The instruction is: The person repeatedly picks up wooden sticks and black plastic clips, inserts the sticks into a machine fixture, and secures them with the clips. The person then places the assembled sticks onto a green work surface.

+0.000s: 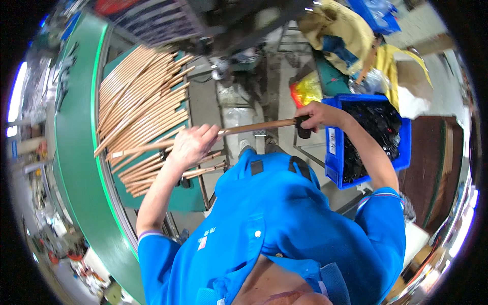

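My left hand (pixel 195 145) is wrapped round a long wooden stick (pixel 256 127), which lies nearly level in front of my body. At the stick's right end is a dark plastic piece (pixel 304 127), gripped by the fingers of my right hand (pixel 321 116). The stick's end appears to meet this piece; how far it goes in, I cannot tell. To the left, many similar wooden sticks (pixel 147 104) are piled on a green tabletop (pixel 190 201). Several at the near side have dark pieces on their ends. Beside my right forearm stands a blue bin (pixel 334 162) full of black plastic parts (pixel 373 134).
A green conveyor belt (pixel 76 132) runs along the left. Dark machinery (pixel 229 25) stands ahead. A red and yellow bag (pixel 307 89) and a beige sack (pixel 338 33) sit beyond the bin. Brown boards (pixel 424 168) stand at the far right.
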Demonstrator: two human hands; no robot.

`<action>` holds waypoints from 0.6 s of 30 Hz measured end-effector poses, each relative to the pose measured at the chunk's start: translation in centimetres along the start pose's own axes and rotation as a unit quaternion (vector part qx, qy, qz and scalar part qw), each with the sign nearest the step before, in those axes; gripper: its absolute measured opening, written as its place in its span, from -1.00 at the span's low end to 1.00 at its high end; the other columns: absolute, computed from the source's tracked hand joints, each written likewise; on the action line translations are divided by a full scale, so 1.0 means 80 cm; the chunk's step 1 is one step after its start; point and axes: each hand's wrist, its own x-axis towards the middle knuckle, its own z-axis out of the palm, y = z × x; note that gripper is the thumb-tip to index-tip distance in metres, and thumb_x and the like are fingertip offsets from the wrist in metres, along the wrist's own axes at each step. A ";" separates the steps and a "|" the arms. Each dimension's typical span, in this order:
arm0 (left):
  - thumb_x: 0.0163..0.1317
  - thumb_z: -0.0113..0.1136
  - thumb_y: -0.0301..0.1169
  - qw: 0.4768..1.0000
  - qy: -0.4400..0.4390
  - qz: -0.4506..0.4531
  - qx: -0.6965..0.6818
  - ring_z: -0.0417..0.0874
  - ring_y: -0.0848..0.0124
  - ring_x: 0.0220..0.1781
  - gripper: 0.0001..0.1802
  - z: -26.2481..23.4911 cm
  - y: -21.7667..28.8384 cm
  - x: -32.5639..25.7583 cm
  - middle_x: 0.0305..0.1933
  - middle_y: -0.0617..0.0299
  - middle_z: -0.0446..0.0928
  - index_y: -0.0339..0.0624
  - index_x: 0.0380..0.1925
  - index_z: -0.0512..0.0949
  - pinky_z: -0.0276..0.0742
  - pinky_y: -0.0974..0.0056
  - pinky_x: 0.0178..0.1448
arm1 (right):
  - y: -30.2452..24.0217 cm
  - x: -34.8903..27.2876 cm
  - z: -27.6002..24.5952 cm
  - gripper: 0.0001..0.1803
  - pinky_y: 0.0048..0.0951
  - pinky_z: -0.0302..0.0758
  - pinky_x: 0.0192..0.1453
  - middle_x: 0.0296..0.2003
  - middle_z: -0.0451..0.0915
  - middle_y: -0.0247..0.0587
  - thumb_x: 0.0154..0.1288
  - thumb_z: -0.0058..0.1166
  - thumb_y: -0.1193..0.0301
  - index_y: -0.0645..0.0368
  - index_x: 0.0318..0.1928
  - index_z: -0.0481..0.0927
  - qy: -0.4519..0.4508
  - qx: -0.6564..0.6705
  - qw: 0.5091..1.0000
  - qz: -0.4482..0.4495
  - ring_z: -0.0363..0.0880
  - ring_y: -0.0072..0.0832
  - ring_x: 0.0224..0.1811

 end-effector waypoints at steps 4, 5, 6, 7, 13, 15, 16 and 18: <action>0.21 0.19 -0.21 1.000 0.004 0.012 0.011 0.60 0.29 -0.49 -0.78 -0.007 0.000 0.018 -0.50 0.26 0.45 -0.08 -0.28 0.50 0.46 0.20 -0.51 | -0.049 0.037 0.018 -0.70 -0.58 0.54 -0.35 -0.43 0.57 -0.33 0.17 0.12 0.40 0.31 -0.12 0.57 -0.078 -0.003 0.997 0.018 0.59 -0.64 -0.45; 0.19 0.22 -0.20 1.000 0.013 0.019 -0.004 0.60 0.28 -0.48 -0.76 -0.008 0.007 0.024 -0.48 0.25 0.46 -0.09 -0.26 0.52 0.46 0.19 -0.51 | -0.066 0.055 0.031 -0.68 -0.58 0.54 -0.33 -0.41 0.57 -0.31 0.18 0.13 0.39 0.32 -0.09 0.56 -0.103 -0.048 0.993 0.012 0.59 -0.64 -0.45; 0.19 0.22 -0.21 1.000 0.020 0.015 -0.005 0.60 0.28 -0.48 -0.76 -0.004 0.010 0.028 -0.48 0.24 0.46 -0.11 -0.26 0.52 0.47 0.19 -0.50 | -0.078 0.070 0.038 -0.65 -0.55 0.54 -0.29 -0.40 0.57 -0.27 0.23 0.15 0.33 0.34 -0.07 0.53 -0.110 -0.074 0.991 0.022 0.60 -0.62 -0.43; 0.18 0.23 -0.22 1.000 0.026 0.013 -0.007 0.60 0.27 -0.47 -0.75 0.001 0.014 0.030 -0.49 0.23 0.47 -0.13 -0.26 0.53 0.48 0.19 -0.49 | -0.084 0.087 0.043 -0.65 -0.51 0.55 -0.29 -0.40 0.57 -0.26 0.27 0.16 0.30 0.35 -0.11 0.53 -0.126 -0.057 0.990 0.012 0.60 -0.59 -0.41; 0.14 0.23 -0.29 0.998 0.063 -0.008 0.020 0.61 0.28 -0.47 -0.69 -0.011 0.000 0.043 -0.51 0.22 0.47 -0.15 -0.13 0.53 0.50 0.21 -0.46 | -0.138 0.143 0.055 -0.70 -0.53 0.57 -0.35 -0.42 0.59 -0.25 0.27 0.12 0.27 0.29 -0.18 0.52 -0.155 -0.037 0.987 -0.027 0.61 -0.58 -0.44; 0.21 0.17 -0.26 0.993 0.106 0.007 0.044 0.59 0.32 -0.54 -0.76 -0.024 -0.012 0.054 -0.55 0.26 0.44 -0.12 -0.19 0.54 0.50 0.25 -0.51 | -0.152 0.149 0.048 -0.63 -0.48 0.58 -0.31 -0.37 0.59 -0.21 0.26 0.16 0.30 0.33 -0.06 0.49 -0.144 -0.062 0.987 -0.019 0.62 -0.55 -0.39; 0.19 0.19 -0.25 0.993 0.101 0.005 0.057 0.59 0.34 -0.54 -0.73 -0.022 -0.022 0.056 -0.55 0.26 0.42 -0.09 -0.14 0.54 0.49 0.25 -0.52 | -0.165 0.149 0.043 -0.60 -0.44 0.59 -0.21 -0.27 0.61 -0.14 0.26 0.18 0.28 0.27 -0.01 0.47 -0.120 -0.134 0.984 -0.022 0.66 -0.42 -0.28; 0.14 0.24 -0.25 0.993 0.086 -0.035 0.069 0.59 0.30 -0.47 -0.65 -0.039 -0.041 0.061 -0.48 0.25 0.43 -0.06 -0.06 0.52 0.48 0.22 -0.49 | -0.185 0.128 0.023 -0.60 -0.40 0.58 -0.09 -0.14 0.61 -0.14 0.27 0.18 0.25 0.19 0.03 0.48 0.026 -0.360 0.930 -0.068 0.64 -0.33 -0.14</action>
